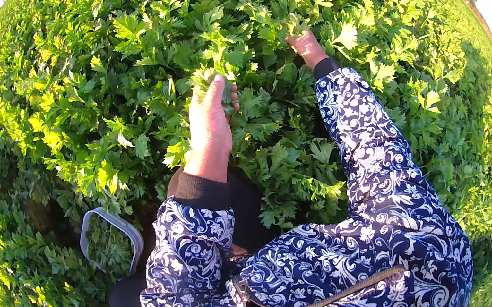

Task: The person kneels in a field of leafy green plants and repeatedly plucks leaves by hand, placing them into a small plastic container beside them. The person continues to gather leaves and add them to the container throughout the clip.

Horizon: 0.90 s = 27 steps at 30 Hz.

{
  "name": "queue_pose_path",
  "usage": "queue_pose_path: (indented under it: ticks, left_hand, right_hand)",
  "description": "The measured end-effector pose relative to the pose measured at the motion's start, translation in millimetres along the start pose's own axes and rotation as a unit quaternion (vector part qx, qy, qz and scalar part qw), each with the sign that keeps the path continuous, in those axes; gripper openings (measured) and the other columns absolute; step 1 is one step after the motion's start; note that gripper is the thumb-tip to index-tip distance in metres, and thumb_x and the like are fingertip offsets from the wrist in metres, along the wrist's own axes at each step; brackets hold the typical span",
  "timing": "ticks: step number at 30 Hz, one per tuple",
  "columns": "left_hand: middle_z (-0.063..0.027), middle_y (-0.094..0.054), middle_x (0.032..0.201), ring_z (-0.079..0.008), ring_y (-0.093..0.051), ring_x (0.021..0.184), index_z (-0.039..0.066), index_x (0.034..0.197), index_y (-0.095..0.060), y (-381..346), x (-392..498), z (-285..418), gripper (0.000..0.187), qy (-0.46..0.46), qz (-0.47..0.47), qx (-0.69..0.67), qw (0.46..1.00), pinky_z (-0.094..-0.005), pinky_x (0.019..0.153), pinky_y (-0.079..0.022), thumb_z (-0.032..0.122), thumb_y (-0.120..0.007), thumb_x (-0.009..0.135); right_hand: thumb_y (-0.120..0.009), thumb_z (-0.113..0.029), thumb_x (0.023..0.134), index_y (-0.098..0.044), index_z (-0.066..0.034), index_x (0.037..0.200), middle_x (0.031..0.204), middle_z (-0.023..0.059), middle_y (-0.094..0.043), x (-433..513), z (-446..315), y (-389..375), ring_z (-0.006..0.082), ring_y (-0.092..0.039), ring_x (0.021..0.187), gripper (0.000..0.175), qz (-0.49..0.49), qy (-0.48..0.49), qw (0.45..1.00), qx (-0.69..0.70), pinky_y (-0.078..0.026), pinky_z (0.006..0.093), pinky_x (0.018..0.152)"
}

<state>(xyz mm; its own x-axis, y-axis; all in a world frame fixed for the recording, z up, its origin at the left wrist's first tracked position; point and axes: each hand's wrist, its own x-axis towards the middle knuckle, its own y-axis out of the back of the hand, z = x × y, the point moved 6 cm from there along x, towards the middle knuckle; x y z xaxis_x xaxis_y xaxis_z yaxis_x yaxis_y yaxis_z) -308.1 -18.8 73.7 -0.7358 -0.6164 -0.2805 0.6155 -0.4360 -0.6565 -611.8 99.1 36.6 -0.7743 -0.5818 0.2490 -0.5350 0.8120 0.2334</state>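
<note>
My left hand [213, 115] is raised in the middle of the view, its thumb and fingers closed round a small bunch of green leaves [204, 81]. Farther out and to the right, my right hand [306, 46] reaches into the leafy plants [263, 111], which look like celery or parsley. Leaves stand at its fingertips, with the fingers partly hidden among them, so its grip cannot be made out. Both forearms wear dark blue sleeves with a white pattern and dark cuffs.
A pale-rimmed plastic container [133, 236] with cut leaves in it stands low on the left, beside my knee. Dense plants surround me on all sides, out to the field's edge. My dark-clothed legs are partly hidden under my left arm.
</note>
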Motion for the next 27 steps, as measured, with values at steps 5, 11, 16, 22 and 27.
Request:
queue_pose_path:
  ticks: [5, 11, 16, 22, 27]
  left_hand:
    - [-0.0019, -0.061, 0.087, -0.0106, -0.056, 0.074, 0.011, 0.101, -0.057, -1.5, 3.2, -2.4, 0.016, 0.004, -0.021, 0.012, 1.0, -0.0248, 0.062, -0.045, 0.022, -0.059, 0.09]
    - [-0.0017, -0.061, 0.088, -0.0103, -0.057, 0.074, 0.01, 0.103, -0.057, 2.2, 3.2, 0.5, 0.017, -0.014, -0.024, -0.007, 1.0, -0.0246, 0.061, -0.045, 0.022, -0.06, 0.09]
    - [-0.0047, -0.063, 0.091, -0.0135, -0.059, 0.078, 0.009, 0.102, -0.058, -12.0, 1.3, 0.5, 0.02, 0.008, -0.036, -0.04, 0.999, -0.0266, 0.062, -0.047, 0.025, -0.062, 0.091]
    - [-0.0027, -0.062, 0.112, -0.0186, -0.057, 0.104, 0.013, 0.117, -0.055, -4.1, 2.9, -5.3, 0.033, 0.05, -0.048, -0.157, 0.985, -0.0371, 0.083, -0.046, 0.036, -0.054, 0.094]
    - [-0.0021, -0.059, 0.118, -0.0214, -0.055, 0.108, 0.012, 0.122, -0.054, -4.0, 7.6, -9.7, 0.032, 0.073, -0.011, -0.213, 0.974, -0.0427, 0.095, -0.043, 0.031, -0.049, 0.096]
  right_hand:
    - [-0.066, -0.013, 0.084, -0.059, -0.0015, 0.083, 0.067, -0.0004, -0.056, -11.3, 6.2, 19.5, 0.0075, -0.045, 0.052, 0.013, 0.043, -0.108, 0.992, 0.04, -0.037, 0.0249, 0.051]
    - [-0.066, -0.019, 0.086, -0.06, -0.0049, 0.093, 0.082, 0.0028, -0.059, -11.2, -44.9, 7.0, 0.0088, -0.048, 0.057, 0.016, 0.088, -0.172, 0.94, 0.28, -0.039, 0.0224, 0.051]
    - [-0.062, -0.021, 0.088, -0.059, -0.0053, 0.09, 0.075, -0.0009, -0.058, -28.6, -138.5, -49.6, 0.0061, -0.05, 0.063, 0.016, -0.123, -0.085, 0.986, 0.076, -0.04, 0.0213, 0.058]
    - [-0.058, -0.025, 0.09, -0.051, -0.0046, 0.099, 0.093, 0.0123, -0.06, -100.5, -196.8, -155.0, 0.0331, -0.061, 0.088, 0.023, -0.215, 0.256, 0.931, -0.143, -0.049, 0.0363, 0.073]
    - [-0.055, -0.031, 0.09, -0.052, -0.0055, 0.113, 0.108, 0.012, -0.059, -109.1, -204.1, -155.9, 0.0308, -0.055, 0.107, 0.035, -0.193, 0.359, 0.874, -0.265, -0.042, 0.0422, 0.09]
